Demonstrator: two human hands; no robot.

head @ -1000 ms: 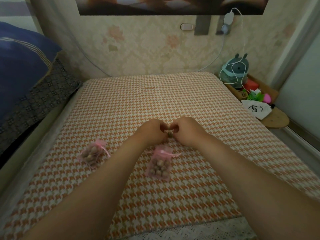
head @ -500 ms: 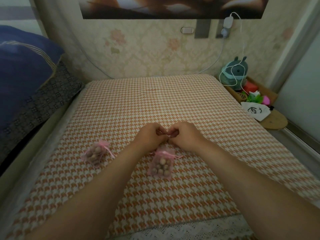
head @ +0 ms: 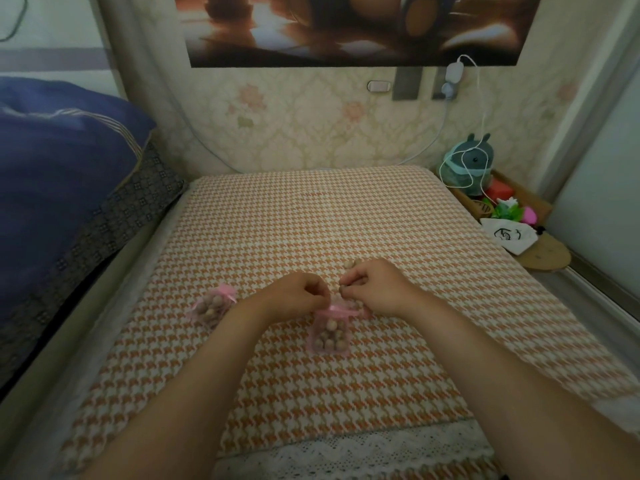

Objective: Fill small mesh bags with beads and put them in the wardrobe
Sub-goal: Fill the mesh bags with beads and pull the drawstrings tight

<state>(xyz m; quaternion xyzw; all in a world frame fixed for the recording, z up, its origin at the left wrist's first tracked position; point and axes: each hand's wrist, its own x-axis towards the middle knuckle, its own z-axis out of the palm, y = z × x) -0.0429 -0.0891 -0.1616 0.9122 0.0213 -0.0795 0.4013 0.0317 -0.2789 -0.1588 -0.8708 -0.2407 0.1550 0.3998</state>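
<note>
Two bare hands at work over one bed (head: 311, 220) covered in orange-and-white houndstooth cloth, with forearms entering from the lower corners

Left hand (head: 294, 296): fingers curled, thumb and fingertips drawn together just above a pink ribbon (head: 334, 309); whether pinching that ribbon or nothing cannot be told. Right hand (head: 375, 289): fingers curled, thumb and forefinger pinching one brown bead (head: 342, 289). Hands near each other but apart

Two filled pink mesh bags counted on the bed:
- Near bag (head: 329, 334): lying flat just below the gap between the hands, mouth gathered by the ribbon, packed with round brown beads too blurred to count
- Left bag (head: 212, 304): lying just beside the left forearm, mouth likewise gathered in pink, also full of beads

One further strip of pink mesh (head: 362, 311) showing beside the right wrist; whether a third bag or loose ribbon cannot be told. Loose beads (head: 350, 264) on the cover just beyond the right fingertips, number not legible

Surroundings:
- one blue pillow (head: 59, 161) at far left, resting on one dark patterned cushion (head: 114, 220)
- one poster (head: 346, 26) on floral wallpaper
- one white charger (head: 454, 71) with one white cable (head: 483, 109) looping down over one teal eared toy (head: 472, 161)
- one wooden tray (head: 533, 202) beside the bed holding the toy and small coloured items
- one white pouch (head: 510, 235) bearing a drawn face
- one lace edge (head: 346, 452) along the near side of the bed
</note>
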